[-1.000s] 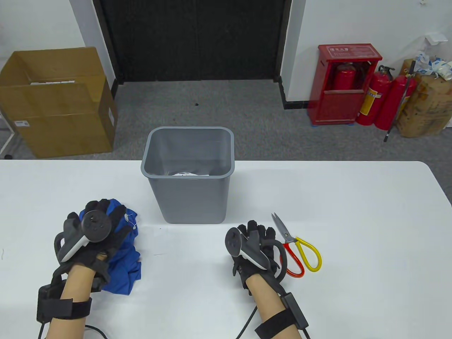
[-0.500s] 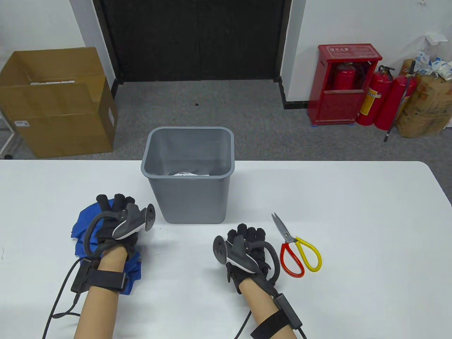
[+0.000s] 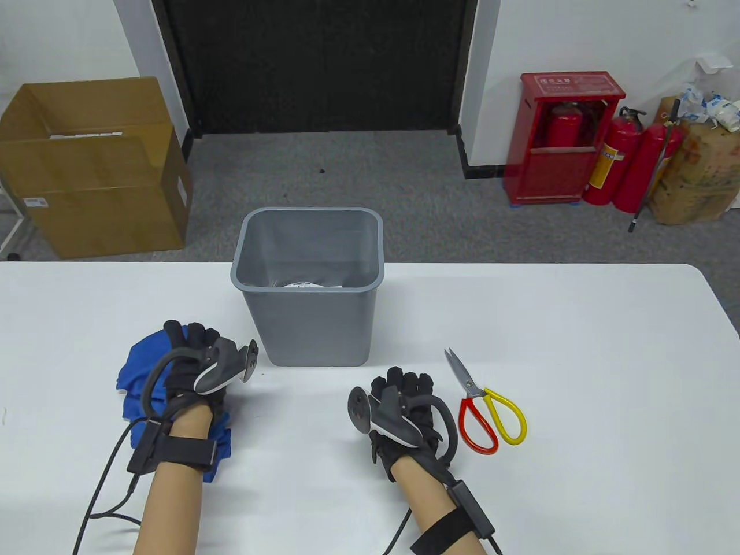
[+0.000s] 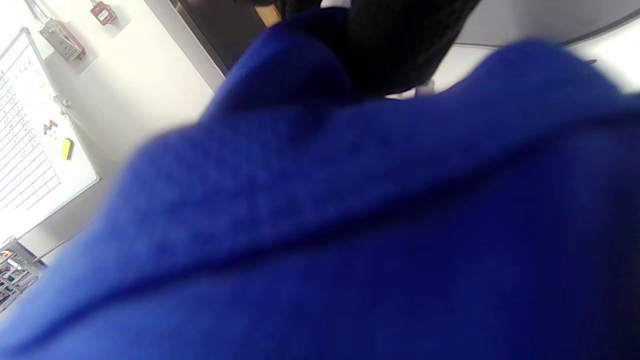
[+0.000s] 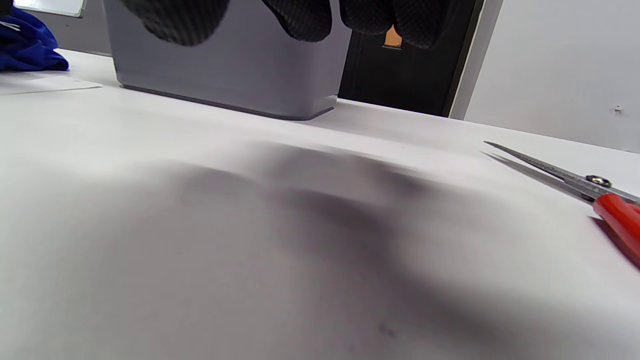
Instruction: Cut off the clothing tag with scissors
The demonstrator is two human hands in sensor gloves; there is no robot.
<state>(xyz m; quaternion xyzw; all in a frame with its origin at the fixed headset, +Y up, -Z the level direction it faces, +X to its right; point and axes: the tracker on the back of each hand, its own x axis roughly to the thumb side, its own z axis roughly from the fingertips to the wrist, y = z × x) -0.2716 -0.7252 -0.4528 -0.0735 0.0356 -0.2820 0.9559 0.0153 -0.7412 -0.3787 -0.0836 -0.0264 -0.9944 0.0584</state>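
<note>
Since 0.5 s ago the left hand (image 3: 193, 376) has drifted slightly nearer on the blue garment (image 3: 136, 370), left of the grey bin (image 3: 309, 289); it presses the cloth, though its grip is hidden. Right of the bin, the scissors (image 3: 485, 404) lie just beside the right hand (image 3: 404, 413), untouched; fingers loosely curled, holding nothing.

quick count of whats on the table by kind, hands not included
blue garment: 1
grey bin: 1
scissors: 1
total: 3
</note>
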